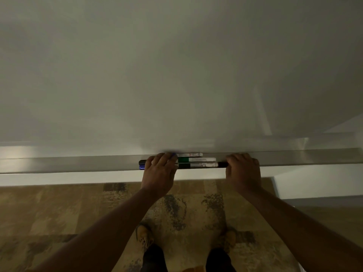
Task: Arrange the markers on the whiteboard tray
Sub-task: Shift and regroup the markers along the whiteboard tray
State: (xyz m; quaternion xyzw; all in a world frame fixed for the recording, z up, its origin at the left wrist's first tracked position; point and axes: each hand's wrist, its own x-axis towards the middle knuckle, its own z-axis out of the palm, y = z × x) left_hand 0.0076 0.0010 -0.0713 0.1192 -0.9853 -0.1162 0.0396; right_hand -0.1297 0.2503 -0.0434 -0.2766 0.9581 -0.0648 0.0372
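A big white whiteboard [176, 65] fills the top of the view, from about nine o'clock round to three o'clock. Along its bottom edge runs a long, shiny grey tray [78, 163]. The markers [196, 162] lie in a small bunch on the tray near the middle of the view, side by side and touching, all lined up along the tray. One at the back has a white body, one in the middle has a green band, and the front one has a black end poking out to the right. At the bunch's nine o'clock end, a black tip and a blue tip stick out. The person's left hand [160, 173] rests on top of that end, with its fingers close together and bent down over the markers. The right hand [243, 171] sits at the three o'clock end, fingers curled over the tray edge; whether they pinch a marker cannot be told. Below the tray is a pale wall strip [59, 178]. At six o'clock is a brown patchy floor [49, 213] with two tan shoes [144, 235] on it.
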